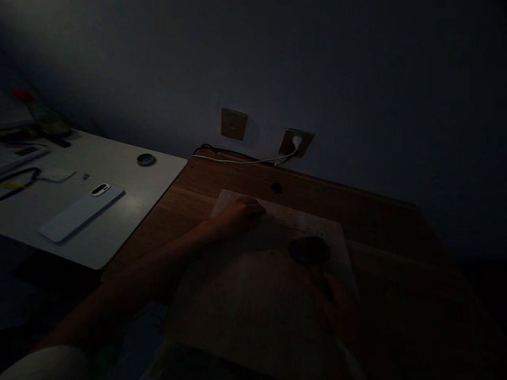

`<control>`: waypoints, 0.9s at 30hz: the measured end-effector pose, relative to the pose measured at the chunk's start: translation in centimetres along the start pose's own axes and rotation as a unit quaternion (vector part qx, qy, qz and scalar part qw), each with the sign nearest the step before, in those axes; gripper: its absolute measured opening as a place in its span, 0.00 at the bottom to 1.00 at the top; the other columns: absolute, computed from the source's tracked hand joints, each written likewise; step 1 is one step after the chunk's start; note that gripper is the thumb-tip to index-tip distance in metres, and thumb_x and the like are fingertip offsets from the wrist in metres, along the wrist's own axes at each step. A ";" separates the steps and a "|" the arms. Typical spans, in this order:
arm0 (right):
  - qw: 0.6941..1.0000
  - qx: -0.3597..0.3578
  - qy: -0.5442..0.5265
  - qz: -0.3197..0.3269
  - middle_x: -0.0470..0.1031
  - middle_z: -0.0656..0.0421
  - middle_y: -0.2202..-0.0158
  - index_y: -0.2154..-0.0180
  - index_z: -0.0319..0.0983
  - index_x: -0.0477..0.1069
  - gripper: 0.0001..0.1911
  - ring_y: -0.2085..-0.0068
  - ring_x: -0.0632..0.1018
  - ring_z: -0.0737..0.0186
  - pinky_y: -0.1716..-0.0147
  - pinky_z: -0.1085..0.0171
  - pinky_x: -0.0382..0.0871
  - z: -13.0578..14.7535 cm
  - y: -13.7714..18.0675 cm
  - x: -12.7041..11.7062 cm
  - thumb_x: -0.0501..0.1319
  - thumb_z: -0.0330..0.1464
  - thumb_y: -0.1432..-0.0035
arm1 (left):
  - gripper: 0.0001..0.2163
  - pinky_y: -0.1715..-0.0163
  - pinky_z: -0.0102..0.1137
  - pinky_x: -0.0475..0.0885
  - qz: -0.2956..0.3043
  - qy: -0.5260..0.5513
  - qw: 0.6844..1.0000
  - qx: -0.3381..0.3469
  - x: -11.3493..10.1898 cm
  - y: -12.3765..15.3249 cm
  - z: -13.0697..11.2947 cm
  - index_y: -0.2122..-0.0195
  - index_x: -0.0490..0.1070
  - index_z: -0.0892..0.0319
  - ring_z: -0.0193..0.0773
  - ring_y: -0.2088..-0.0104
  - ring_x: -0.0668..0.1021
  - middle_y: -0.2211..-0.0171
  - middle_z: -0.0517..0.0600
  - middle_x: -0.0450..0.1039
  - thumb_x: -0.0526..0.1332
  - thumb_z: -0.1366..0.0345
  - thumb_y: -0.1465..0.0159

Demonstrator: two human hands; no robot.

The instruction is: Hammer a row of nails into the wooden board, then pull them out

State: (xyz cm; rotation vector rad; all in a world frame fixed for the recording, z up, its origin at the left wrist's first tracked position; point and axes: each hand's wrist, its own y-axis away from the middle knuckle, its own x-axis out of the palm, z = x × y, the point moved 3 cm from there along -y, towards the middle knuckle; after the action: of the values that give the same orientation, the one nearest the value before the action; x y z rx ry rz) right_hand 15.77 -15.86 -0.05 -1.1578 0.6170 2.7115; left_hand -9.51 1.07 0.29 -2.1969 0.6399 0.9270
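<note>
The room is very dark. A pale wooden board (245, 301) lies on a brown wooden desk (190, 195). My left hand (237, 214) rests on the board's far left corner with its fingers curled together; what they pinch, if anything, is too dim to see. My right hand (336, 298) is at the board's right side, wrapped round the handle of a dark round-headed tool (309, 249) that looks like a mallet. Its head sits over the board, to the right of my left hand. A tiny bright speck (270, 252) shows on the board between them.
A white table (119, 221) adjoins on the left, with a white phone (81, 211), a small round lid (146, 159), cables and clutter. On the wall are a switch (234, 123) and a socket (296, 142) with a white plug and cord.
</note>
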 end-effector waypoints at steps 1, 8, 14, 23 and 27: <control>1.000 0.003 0.000 -0.004 0.81 0.52 0.65 0.60 0.40 0.76 0.28 0.63 0.81 0.47 0.64 0.55 0.72 0.0 0.0 0.0 0.57 0.57 0.46 | 0.09 0.56 0.33 0.75 -0.004 -0.003 1.000 0.005 0.0 0.0 0.1 0.55 0.80 0.62 0.40 0.59 0.82 0.58 0.56 0.81 0.61 0.71 0.33; 1.000 -0.011 -0.006 0.021 0.78 0.56 0.70 0.62 0.42 0.74 0.24 0.68 0.79 0.52 0.68 0.58 0.70 -0.1 0.1 0.2 0.56 0.54 0.41 | 0.10 0.56 0.33 0.75 0.008 -0.018 0.999 0.048 0.0 0.2 -0.2 0.55 0.79 0.61 0.39 0.58 0.81 0.58 0.56 0.80 0.58 0.69 0.30; 1.000 -0.018 0.002 0.003 0.78 0.56 0.71 0.68 0.43 0.72 0.22 0.69 0.78 0.53 0.69 0.59 0.70 0.7 0.0 -0.1 0.56 0.55 0.45 | 0.10 0.55 0.33 0.75 0.021 -0.028 0.999 0.025 0.1 0.1 -0.2 0.56 0.79 0.61 0.39 0.59 0.81 0.60 0.56 0.80 0.57 0.69 0.30; 1.000 -0.019 -0.006 0.017 0.73 0.61 0.77 0.59 0.43 0.75 0.24 0.72 0.78 0.54 0.74 0.60 0.68 2.2 0.9 -0.4 0.54 0.54 0.38 | 0.09 0.57 0.31 0.74 0.034 0.015 0.999 -0.001 0.1 -0.3 -0.3 0.60 0.80 0.60 0.38 0.60 0.80 0.59 0.54 0.79 0.59 0.71 0.31; 0.998 -0.054 -0.005 0.025 0.73 0.60 0.78 0.61 0.42 0.76 0.24 0.74 0.76 0.55 0.75 0.61 0.67 4.8 -0.2 -0.3 0.54 0.53 0.38 | 0.12 0.52 0.34 0.75 0.023 0.015 0.999 -0.035 0.2 -0.2 0.1 0.50 0.77 0.60 0.40 0.55 0.81 0.56 0.55 0.80 0.59 0.72 0.32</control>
State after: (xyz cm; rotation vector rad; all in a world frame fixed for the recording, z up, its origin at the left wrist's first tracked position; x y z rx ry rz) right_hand 12.89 -13.66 3.10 -1.1671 0.5113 2.8232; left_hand -9.28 1.24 0.18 -2.2715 0.6836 0.9547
